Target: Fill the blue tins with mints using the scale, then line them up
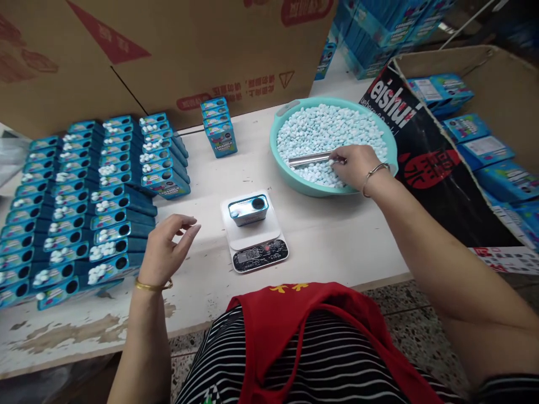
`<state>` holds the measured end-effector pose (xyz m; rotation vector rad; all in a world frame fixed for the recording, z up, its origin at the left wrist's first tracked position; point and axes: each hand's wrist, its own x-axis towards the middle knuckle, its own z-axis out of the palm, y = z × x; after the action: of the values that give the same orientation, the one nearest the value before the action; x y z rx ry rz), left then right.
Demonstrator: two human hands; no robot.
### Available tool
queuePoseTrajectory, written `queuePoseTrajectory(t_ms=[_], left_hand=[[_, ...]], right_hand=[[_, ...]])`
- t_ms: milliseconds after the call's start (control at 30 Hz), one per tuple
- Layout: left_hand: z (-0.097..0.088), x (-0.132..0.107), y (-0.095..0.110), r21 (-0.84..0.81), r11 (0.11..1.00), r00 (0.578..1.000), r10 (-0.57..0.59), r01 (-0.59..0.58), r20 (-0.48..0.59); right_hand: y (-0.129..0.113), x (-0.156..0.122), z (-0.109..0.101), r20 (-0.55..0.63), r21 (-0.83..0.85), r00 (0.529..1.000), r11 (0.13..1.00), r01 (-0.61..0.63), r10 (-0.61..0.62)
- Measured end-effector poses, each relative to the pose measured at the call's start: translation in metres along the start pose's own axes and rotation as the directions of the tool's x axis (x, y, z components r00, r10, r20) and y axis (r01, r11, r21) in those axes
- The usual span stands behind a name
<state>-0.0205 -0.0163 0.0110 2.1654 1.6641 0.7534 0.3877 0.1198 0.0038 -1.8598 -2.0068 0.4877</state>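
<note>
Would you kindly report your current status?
Right hand holding silver metal tube in turquoise plastic bowl. Left hand empty. Blue rectangular container on white digital scale, unobstructed.

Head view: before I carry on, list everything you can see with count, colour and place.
Table: one, white, stained, centre
Scale: one, white with dark panel, on the table
Weighed box: one, blue, on the scale
Bowl: one, turquoise, beyond the scale, rightward
Tablets: uncountable, pale blue and white, in the bowl; some on row boxes
Metal tube: one, silver, over the tablets
Row boxes: dozens, blue, left
Small box group: about four, blue, beyond the scale
Back carton: one, brown, behind
Open carton: one, brown and black, right
Carton boxes: several, blue, inside it
Stacked boxes: many, blue, upper right
Floor: one, speckled, below
Apron: one, red, on the person
Striped top: one, black and white, under the apron
Bracelets: two, gold left, silver right
Left hand: one, bare, left of the scale
Right hand: one, bare, gripping the tube
</note>
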Motion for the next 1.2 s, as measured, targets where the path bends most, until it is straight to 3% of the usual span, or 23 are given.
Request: queuePoseTrajectory(t_ms=[67, 133, 267, 367, 467, 667, 1000, 1100, 1200], left_hand=[[0.0, 0.0, -0.002, -0.004, 1.0, 1.0, -0.01, 0.01, 0.001], [0.001, 0.0, -0.002, -0.007, 1.0, 1.0, -0.013, 0.013, 0.005], [0.004, 0.001, -0.001, -0.025, 1.0, 1.0, -0.008, 0.009, 0.009], [0.005, 0.0, 0.001, -0.028, 1.0, 1.0, 0.003, -0.003, 0.013], [0.005, -0.003, 0.001, -0.026, 1.0, 1.0, 0.0, 0.0, 0.015], [0.007, -0.009, -0.002, -0.04, 0.998, 0.999, -0.037, 0.039, 0.034], [0.011, -0.009, -0.005, -0.048, 0.997, 0.998, -0.052, 0.054, 0.043], [0.011, -0.011, -0.005, -0.05, 0.997, 0.997, -0.065, 0.067, 0.037], [0.009, -0.013, -0.006, -0.048, 0.996, 0.997, -0.067, 0.069, 0.026]], right_hand=[[-0.009, -0.005, -0.005, -0.04, 0.182, 0.998, 0.982, -0.044, 0.052], [-0.03, -0.011, -0.008, 0.016, 0.313, 0.998, 0.948, -0.059, 0.057], [-0.093, -0.028, -0.007, 0.23, 0.525, 0.954, 0.85, 0.044, -0.191], [-0.134, -0.035, -0.002, 0.316, 0.407, 0.873, 0.884, 0.228, -0.371], [-0.155, -0.035, 0.006, 0.412, 0.177, 0.827, 0.924, 0.34, -0.383], [-0.17, -0.03, 0.014, 0.468, 0.015, 0.811, 0.921, 0.39, -0.351], [-0.172, -0.029, 0.023, 0.372, 0.114, 0.837, 0.915, 0.388, -0.402], [-0.166, -0.031, 0.013, 0.289, 0.182, 0.843, 0.891, 0.417, -0.454], [-0.144, -0.03, -0.009, 0.162, 0.209, 0.89, 0.896, 0.392, -0.427]])
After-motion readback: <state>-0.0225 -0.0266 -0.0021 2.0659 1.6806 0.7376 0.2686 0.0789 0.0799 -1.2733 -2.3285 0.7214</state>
